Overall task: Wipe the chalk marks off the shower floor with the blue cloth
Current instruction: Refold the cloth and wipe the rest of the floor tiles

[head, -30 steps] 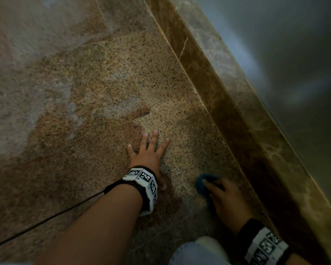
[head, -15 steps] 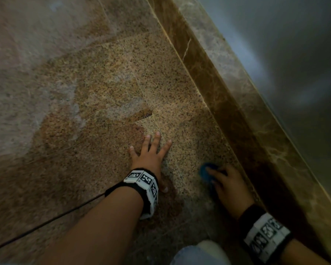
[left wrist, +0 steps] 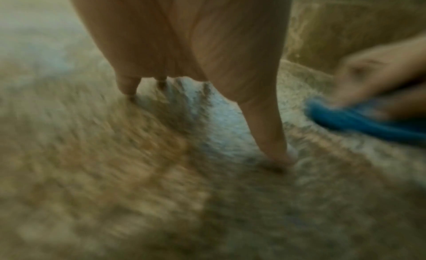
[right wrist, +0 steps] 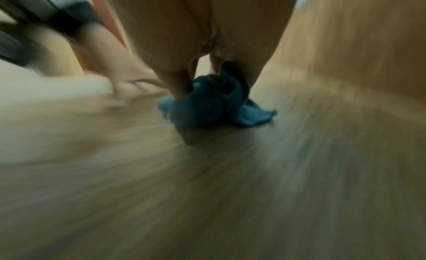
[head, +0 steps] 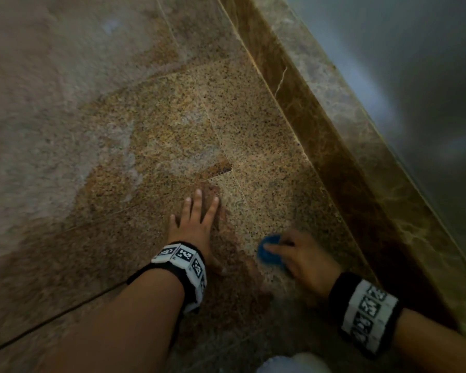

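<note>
My right hand point(head: 301, 254) grips the bunched blue cloth point(head: 269, 251) and presses it onto the speckled granite shower floor point(head: 253, 125), close to the brown stone curb. In the right wrist view the blue cloth point(right wrist: 214, 98) sits crumpled under my curled fingers point(right wrist: 179, 81). My left hand point(head: 194, 219) lies flat on the floor with its fingers spread, a short way left of the cloth. In the left wrist view my left fingers point(left wrist: 267, 129) rest on a pale chalky patch point(left wrist: 219, 118), and the blue cloth point(left wrist: 359, 121) shows at the right. Whitish chalk smears point(head: 113, 146) spread over the floor ahead and to the left.
A raised brown marble curb point(head: 334, 146) runs diagonally along the right, with a grey glass panel point(head: 414, 76) beyond it. A dark cable point(head: 51, 321) crosses the floor at lower left. My pale knee point(head: 293, 363) shows at the bottom edge.
My right hand has slid the cloth a little leftwards, towards my left hand. My left hand has stayed planted on the floor; the wrist views are blurred with motion.
</note>
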The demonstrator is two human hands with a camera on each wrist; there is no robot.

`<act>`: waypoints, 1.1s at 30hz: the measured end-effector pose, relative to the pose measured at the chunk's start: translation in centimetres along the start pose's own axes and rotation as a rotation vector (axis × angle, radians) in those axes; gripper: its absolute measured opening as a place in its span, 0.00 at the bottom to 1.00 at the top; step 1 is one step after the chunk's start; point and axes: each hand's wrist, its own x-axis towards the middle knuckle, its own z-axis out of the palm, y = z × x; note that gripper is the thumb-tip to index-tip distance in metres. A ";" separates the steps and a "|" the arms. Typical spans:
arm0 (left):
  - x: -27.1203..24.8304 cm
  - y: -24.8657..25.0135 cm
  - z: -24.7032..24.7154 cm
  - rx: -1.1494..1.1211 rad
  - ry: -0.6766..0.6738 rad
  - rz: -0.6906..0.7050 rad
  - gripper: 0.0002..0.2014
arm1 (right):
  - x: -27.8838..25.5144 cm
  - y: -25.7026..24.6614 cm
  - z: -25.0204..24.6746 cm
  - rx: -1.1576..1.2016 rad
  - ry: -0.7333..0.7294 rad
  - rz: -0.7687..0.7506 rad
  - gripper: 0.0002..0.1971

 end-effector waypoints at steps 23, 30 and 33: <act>0.2 0.5 0.2 -0.045 -0.027 -0.008 0.72 | 9.5 0.5 -3.7 -0.117 0.146 0.377 0.27; 0.3 0.5 0.3 -0.039 -0.014 -0.017 0.72 | 4.5 -3.8 -0.1 -0.301 -0.023 -0.201 0.32; 0.2 0.6 0.5 -0.033 -0.011 -0.014 0.72 | 4.1 -1.5 -0.6 -0.305 -0.065 -0.253 0.24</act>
